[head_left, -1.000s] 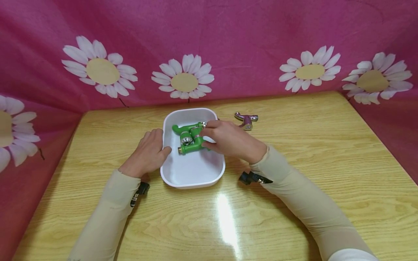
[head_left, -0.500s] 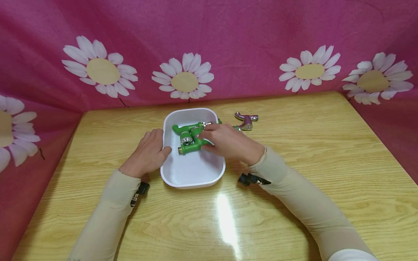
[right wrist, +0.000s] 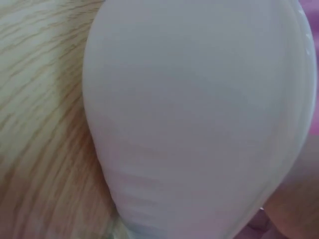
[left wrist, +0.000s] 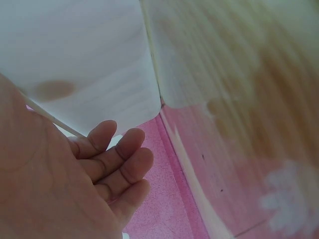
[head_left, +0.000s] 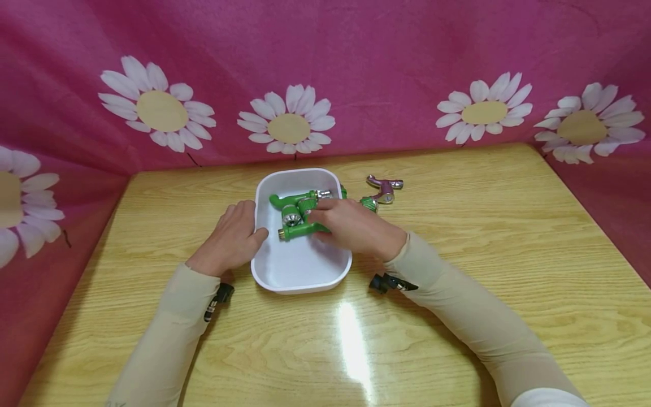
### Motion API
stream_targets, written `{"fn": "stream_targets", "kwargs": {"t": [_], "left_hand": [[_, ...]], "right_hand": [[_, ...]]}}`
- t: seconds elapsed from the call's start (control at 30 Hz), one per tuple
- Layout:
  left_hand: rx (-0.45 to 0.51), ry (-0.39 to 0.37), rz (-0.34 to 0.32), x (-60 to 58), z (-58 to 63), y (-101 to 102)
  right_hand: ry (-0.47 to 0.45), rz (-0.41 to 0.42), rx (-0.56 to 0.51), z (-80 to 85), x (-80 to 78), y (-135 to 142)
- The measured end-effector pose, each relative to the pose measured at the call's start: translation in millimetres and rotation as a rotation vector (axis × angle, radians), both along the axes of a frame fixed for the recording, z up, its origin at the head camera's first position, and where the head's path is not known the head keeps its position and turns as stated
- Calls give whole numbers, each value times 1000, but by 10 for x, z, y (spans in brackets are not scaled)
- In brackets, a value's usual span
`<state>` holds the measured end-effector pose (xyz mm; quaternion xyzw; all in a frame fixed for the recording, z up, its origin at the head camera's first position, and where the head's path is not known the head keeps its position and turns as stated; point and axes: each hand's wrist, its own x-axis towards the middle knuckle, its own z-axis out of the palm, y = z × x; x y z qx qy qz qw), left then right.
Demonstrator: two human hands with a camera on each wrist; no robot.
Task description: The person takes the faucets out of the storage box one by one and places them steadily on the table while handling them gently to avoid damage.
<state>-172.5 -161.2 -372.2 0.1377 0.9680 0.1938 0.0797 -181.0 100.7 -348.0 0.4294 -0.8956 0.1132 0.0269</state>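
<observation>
A white plastic tub (head_left: pixel 301 271) stands on the table with green plastic water taps inside. My left hand (head_left: pixel 229 240) holds the tub's left wall, thumb over the rim inside; the left wrist view shows its fingers (left wrist: pixel 132 167) loosely curled outside. My right hand (head_left: pixel 351 226) reaches over the right rim and grips the spout end of the nearer green tap (head_left: pixel 300 230), hiding that end. Against it lies the farther green tap (head_left: pixel 290 200) with a metal end. In the right wrist view the tub's outer wall (right wrist: pixel 194 109) covers the fingers.
Right of the tub, partly behind my right hand, a green tap's ribbed knob (head_left: pixel 369 203) shows on the wooden table (head_left: pixel 458 226). Beside it lies a purple and chrome tap (head_left: pixel 385 188). A pink flowered cloth (head_left: pixel 376 85) hangs behind the table.
My right hand has shifted slightly left and closer over the nearer tap, uncovering the green knob right of the tub. My left hand and the tub stay in place.
</observation>
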Motion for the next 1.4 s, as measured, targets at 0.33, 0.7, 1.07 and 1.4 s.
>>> {"fn": "stream_targets", "kwargs": {"t": [0.33,0.7,1.07,1.4], "left_hand": [[1,-18,2,-12,-6,17],[1,-7,-1,-21,10,29],[-9,-14,-1,-18,23,41],[-5,-11,6,2,-1,8]], "right_hand": [[-5,-10,-24,-17,3,-4],[-23,-20,-58,-59,-41,-65],[-47,-31,-34,-106,-37,-84],[-64,-43,2,-146,-43,-125]]}}
